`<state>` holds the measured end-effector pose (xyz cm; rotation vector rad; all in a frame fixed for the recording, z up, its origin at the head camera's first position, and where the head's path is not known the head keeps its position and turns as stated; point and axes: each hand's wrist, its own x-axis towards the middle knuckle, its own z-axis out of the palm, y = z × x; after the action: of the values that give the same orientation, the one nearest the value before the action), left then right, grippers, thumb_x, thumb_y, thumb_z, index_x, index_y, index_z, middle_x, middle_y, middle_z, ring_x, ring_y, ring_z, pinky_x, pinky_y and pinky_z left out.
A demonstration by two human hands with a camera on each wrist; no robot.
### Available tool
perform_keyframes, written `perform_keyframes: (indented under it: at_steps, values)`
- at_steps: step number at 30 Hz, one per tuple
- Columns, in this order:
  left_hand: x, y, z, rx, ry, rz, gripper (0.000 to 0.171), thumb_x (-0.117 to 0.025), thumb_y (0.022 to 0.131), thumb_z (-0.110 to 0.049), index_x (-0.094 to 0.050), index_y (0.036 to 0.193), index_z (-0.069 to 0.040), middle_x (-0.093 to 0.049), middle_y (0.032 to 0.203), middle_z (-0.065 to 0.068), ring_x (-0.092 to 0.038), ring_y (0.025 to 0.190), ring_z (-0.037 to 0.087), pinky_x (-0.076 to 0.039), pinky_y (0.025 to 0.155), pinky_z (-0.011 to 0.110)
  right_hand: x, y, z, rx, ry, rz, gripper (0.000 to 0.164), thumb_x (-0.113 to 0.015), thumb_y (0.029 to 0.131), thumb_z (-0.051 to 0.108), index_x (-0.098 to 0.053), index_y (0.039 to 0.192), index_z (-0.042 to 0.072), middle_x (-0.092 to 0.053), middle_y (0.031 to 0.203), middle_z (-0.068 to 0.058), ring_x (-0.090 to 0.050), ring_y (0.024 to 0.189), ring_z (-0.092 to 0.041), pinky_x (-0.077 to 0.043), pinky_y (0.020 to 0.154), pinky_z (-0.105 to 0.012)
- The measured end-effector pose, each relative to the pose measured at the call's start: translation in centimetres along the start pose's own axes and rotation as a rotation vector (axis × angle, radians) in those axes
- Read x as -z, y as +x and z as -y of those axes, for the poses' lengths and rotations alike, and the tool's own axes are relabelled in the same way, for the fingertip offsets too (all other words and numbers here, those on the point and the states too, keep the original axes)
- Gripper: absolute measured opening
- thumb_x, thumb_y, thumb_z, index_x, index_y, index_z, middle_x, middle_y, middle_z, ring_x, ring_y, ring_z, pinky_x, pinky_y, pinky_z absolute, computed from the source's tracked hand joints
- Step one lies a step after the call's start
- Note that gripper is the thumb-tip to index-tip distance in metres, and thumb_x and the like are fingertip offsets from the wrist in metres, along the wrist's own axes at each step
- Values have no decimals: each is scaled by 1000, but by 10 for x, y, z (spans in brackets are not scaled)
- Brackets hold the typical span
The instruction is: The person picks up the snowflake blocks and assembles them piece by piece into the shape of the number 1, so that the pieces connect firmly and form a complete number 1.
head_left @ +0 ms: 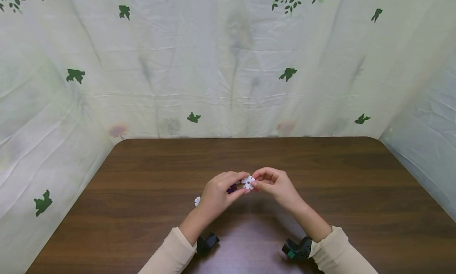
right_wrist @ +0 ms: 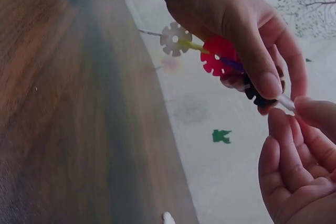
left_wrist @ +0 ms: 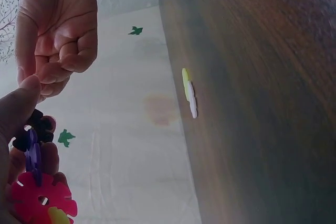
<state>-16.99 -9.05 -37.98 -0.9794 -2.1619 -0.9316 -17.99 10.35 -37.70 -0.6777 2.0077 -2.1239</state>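
Left hand (head_left: pixel 218 189) curled around disc chain (right_wrist: pixel 214 65), thumb and fingers gripping near black disc (right_wrist: pixel 254 92). Right hand (head_left: pixel 276 183) narrow, thumb and fingertip pinching white disc (head_left: pixel 245 183) between the 2 hands, at black disc's edge; can't tell how deep it's slotted. Disc chain held above bench (head_left: pixel 142 226), long axis roughly left-right in head view: white disc at right end, pale disc (head_left: pixel 197 201) poking out left of left hand. Yellow piece (left_wrist: pixel 185 80) and white piece (left_wrist: pixel 192 103) on bench, overlapping in left wrist view.

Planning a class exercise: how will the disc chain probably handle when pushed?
The chain is probably light, its discs being thin. It seems stiff, running nearly straight beyond the left hand. Pushing might loosen the interlocked discs.
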Motion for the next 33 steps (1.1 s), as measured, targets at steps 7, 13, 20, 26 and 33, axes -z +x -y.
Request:
perform_keyframes:
  at_steps: [7, 13, 20, 26, 33]
  values:
    - [3, 1, 2, -6, 18, -26, 35, -77, 70, -19, -65, 102, -11, -63, 87, -4, -53, 72, 9, -43, 64, 21, 10, 2, 6, 92, -121, -49, 20, -62, 81, -4, -56, 98, -13, -60, 90, -17, -62, 76, -18, -51, 69, -34]
    - [5, 2, 6, -13, 26, -49, 37, -78, 68, -19, -65, 102, -10, -64, 86, -2, -55, 71, 13, -44, 65, 23, 24, 6, -3, 135, -272, -147, 21, -64, 79, -4, -59, 99, -7, -60, 92, -24, -60, 79, -20, -49, 65, -23]
    - [7, 3, 8, -3, 29, -56, 37, -78, 69, -18, -65, 102, -9, -64, 88, -2, -54, 72, 11, -45, 67, 23, 46, 10, -32, 46, -373, -193, 27, -67, 79, 3, -59, 104, -7, -61, 96, -22, -59, 86, -26, -48, 70, -22]
    - [8, 4, 9, -4, 39, -61, 38, -79, 67, -16, -65, 102, -8, -63, 84, -2, -53, 70, 9, -44, 64, 22, 50, 8, -34, -11, -377, -179, 31, -64, 79, -4, -54, 107, -14, -57, 100, -30, -56, 92, -38, -47, 73, -22]
    - [9, 2, 10, 11, 52, -57, 37, -79, 68, -16, -65, 101, -8, -63, 81, -4, -51, 69, 8, -43, 62, 21, 62, 11, -60, -35, -512, -117, 36, -66, 80, 5, -54, 111, -9, -59, 104, -22, -57, 93, -32, -46, 79, -36]
